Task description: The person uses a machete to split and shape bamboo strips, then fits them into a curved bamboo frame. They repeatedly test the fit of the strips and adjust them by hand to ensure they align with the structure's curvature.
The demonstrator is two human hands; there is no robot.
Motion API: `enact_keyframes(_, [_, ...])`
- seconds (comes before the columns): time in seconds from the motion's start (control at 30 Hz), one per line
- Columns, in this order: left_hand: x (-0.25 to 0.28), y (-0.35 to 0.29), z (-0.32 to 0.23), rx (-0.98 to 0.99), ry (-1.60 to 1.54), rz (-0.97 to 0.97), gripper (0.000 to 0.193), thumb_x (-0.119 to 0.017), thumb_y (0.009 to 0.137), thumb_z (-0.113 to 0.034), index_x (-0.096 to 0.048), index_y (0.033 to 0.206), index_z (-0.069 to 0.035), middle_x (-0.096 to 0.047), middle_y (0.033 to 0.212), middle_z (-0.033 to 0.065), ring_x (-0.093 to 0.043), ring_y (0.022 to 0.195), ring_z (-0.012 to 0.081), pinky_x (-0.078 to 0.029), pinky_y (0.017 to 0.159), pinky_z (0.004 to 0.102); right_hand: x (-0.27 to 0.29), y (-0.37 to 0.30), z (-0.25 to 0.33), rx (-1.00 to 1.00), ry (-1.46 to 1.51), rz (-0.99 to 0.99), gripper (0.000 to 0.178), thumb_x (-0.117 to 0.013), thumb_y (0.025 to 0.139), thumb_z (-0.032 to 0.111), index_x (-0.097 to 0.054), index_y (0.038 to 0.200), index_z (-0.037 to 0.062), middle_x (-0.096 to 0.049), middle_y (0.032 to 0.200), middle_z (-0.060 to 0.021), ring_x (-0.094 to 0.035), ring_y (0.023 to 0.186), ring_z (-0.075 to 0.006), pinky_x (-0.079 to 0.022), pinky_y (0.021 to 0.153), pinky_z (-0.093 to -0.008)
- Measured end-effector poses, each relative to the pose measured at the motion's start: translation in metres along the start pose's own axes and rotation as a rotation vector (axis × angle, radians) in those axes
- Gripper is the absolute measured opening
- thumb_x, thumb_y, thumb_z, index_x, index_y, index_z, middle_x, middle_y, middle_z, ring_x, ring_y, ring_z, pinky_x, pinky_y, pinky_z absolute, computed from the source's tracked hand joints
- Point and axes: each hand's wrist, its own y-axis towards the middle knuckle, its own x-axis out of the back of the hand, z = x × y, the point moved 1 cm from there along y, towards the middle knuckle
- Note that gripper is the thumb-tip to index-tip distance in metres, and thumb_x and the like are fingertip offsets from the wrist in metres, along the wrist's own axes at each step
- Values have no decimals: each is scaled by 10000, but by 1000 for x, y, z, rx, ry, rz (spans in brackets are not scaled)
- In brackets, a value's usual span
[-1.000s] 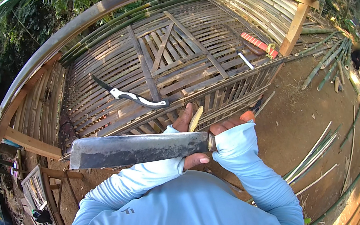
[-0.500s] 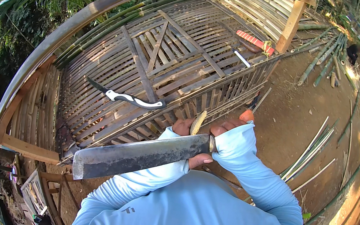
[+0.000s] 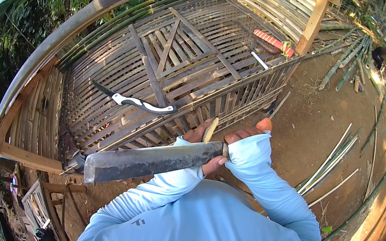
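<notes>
While gripping a broad-bladed knife point(image 3: 152, 162) in the right hand point(image 3: 239, 134), apparently for firm control, holds a pale strip point(image 3: 210, 129) beside it in the left hand point(image 3: 195, 135).

A white-handled saw point(image 3: 132, 102) is laid on the slatted platform point(image 3: 106, 68); bamboo poles point(image 3: 354, 54) are heaped at far right.
</notes>
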Motion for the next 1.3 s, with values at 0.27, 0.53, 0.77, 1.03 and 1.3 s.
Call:
enact_keyframes(0.27, [-9, 5, 19, 41, 18, -78, 605, -802, 762, -406, -549, 1135, -1, -635, 888, 89, -603, 817, 194, -487, 767, 351, -6, 1, -2, -19, 35, 39, 218, -726, 656, 242, -592, 780, 122, -563, 668, -33, -589, 643, -236, -443, 633, -397])
enact_keyframes(0.53, [-11, 5, 13, 181, 12, -127, 500, -798, 779, -401, -615, 1054, -26, -673, 890, 86, -646, 814, 218, -500, 744, 360, -13, 5, -7, -49, 75, 72, 226, -732, 659, 234, -621, 815, 113, -610, 700, -33, -629, 674, -236, -469, 633, -397])
enact_keyframes(0.77, [-10, 7, 22, 161, 161, -143, 479, -804, 772, -412, -642, 1027, -41, -685, 883, 99, -655, 800, 272, -498, 734, 394, -32, 2, -14, -50, 71, 7, 198, -716, 665, 209, -615, 808, 117, -612, 698, -39, -629, 665, -245, -479, 638, -393])
enact_keyframes(1.03, [-12, 12, 24, 217, 267, -164, 506, -803, 764, -444, -631, 996, -30, -680, 830, 127, -659, 747, 293, -497, 683, 402, -36, 3, -18, -58, 83, 13, 177, -697, 665, 174, -618, 810, 111, -639, 730, -50, -654, 712, -252, -500, 660, -393])
enact_keyframes(1.3, [-9, 13, 23, 197, 213, -135, 514, -808, 761, -449, -633, 939, 0, -684, 745, 118, -670, 681, 257, -510, 633, 380, -40, 1, -21, -41, 59, 0, 170, -696, 665, 175, -628, 811, 119, -638, 729, -42, -646, 696, -253, -494, 652, -393])
